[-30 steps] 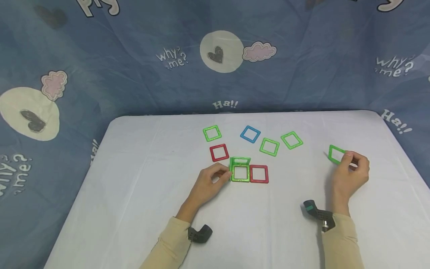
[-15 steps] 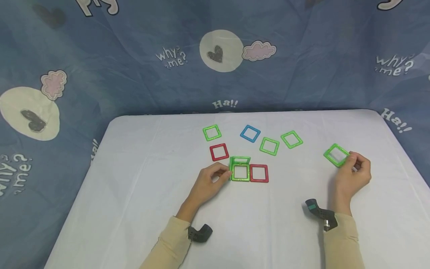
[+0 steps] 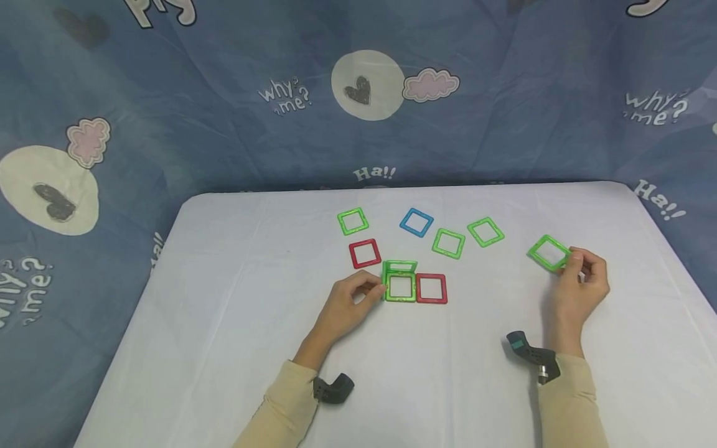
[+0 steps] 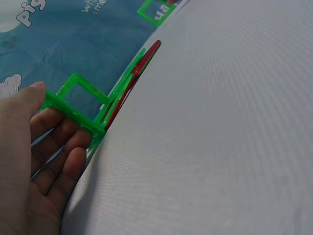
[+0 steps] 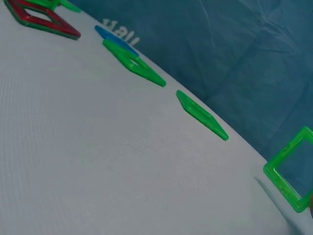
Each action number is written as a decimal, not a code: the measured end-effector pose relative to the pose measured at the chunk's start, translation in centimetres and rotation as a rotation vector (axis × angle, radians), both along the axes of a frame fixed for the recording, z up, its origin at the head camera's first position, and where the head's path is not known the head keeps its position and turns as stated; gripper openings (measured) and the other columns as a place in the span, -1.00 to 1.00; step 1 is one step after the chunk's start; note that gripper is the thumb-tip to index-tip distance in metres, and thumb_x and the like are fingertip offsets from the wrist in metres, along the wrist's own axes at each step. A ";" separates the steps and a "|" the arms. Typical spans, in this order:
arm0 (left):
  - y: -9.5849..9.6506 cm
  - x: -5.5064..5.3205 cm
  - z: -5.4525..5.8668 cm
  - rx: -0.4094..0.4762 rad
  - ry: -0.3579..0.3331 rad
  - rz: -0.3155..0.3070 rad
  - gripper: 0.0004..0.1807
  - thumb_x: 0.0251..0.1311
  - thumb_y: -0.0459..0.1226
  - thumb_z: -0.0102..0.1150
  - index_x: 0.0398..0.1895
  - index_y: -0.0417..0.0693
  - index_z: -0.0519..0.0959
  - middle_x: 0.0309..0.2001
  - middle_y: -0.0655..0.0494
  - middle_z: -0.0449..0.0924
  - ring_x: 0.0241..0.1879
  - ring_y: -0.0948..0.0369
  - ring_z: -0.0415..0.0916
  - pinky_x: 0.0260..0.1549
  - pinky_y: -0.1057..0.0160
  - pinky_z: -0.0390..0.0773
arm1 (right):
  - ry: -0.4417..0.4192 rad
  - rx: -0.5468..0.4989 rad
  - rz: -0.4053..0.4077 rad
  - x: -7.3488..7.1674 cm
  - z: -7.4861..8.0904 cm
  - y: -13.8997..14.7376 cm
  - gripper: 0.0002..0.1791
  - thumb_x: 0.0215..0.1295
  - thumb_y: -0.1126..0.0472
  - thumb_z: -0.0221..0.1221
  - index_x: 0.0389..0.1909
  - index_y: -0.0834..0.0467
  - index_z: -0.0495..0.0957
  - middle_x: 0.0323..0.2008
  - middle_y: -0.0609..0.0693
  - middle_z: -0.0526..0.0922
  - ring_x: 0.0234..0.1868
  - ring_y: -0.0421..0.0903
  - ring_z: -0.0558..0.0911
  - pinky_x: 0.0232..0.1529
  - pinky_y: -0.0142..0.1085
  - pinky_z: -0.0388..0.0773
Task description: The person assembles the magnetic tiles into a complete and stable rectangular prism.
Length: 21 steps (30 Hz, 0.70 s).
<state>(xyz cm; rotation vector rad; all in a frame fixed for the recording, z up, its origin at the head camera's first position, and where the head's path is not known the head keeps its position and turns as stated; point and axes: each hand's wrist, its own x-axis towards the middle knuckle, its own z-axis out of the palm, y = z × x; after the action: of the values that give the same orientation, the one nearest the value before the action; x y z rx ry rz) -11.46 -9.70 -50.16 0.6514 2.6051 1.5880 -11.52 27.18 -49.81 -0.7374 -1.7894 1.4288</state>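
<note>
My right hand (image 3: 581, 289) pinches a green square magnetic tile (image 3: 533, 253) by its near right corner, and in the right wrist view the same tile (image 5: 282, 188) is tilted up off the cloth. Beside the joined tiles, my left hand (image 3: 348, 305) holds an upright green tile (image 4: 73, 113) between thumb and fingers. That tile stands along the left side of a flat green tile (image 3: 401, 300). A second green tile (image 3: 401, 264) rises at the far side of the flat one. Against its right edge lies a red tile (image 3: 432, 301).
Loose tiles lie beyond the joined ones: a red tile (image 3: 352, 254), a green tile (image 3: 347, 232), a blue tile (image 3: 409, 230), and two more green ones to the right. A white cloth (image 3: 235, 298) covers the table; a patterned blue curtain (image 3: 504, 124) hangs behind.
My right hand has turned the green tile so more of its face shows, then shifted it slightly left and away from me. The left hand stays where it was.
</note>
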 end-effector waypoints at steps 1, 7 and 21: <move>0.0 0.0 0.0 -0.002 -0.006 0.000 -0.88 0.25 -0.10 0.15 -0.24 0.12 0.59 -0.29 0.31 0.61 -0.28 0.39 0.54 -0.18 0.37 0.57 | 0.011 0.013 0.012 0.0 0.0 -0.1 -0.83 0.40 0.14 0.01 -0.14 0.04 0.56 -0.22 -0.25 0.50 -0.14 -0.34 0.44 -0.28 -0.61 0.43; -0.1 -0.1 -0.1 -0.003 -0.019 -0.005 -0.84 0.25 -0.05 0.14 -0.24 0.13 0.58 -0.29 0.31 0.60 -0.27 0.38 0.55 -0.17 0.37 0.57 | 0.057 0.049 0.077 0.2 0.6 -1.0 -0.85 0.40 0.20 0.02 -0.18 0.04 0.56 -0.22 -0.20 0.55 -0.20 -0.33 0.47 -0.31 -0.59 0.44; -0.1 -0.1 -0.3 -0.007 0.006 -0.001 -0.86 0.26 -0.07 0.14 -0.24 0.13 0.59 -0.29 0.32 0.61 -0.29 0.39 0.54 -0.20 0.37 0.57 | 0.142 0.069 0.213 0.5 1.8 -2.6 -0.87 0.38 0.25 0.03 -0.20 0.11 0.55 -0.26 -0.20 0.53 -0.35 -0.29 0.48 -0.32 -0.58 0.45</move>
<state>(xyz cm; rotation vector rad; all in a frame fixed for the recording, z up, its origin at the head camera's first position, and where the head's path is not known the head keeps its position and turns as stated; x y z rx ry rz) -11.58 -9.77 -50.44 0.6576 2.6133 1.5784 -11.05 24.57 -47.99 -0.4079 -1.8386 1.5073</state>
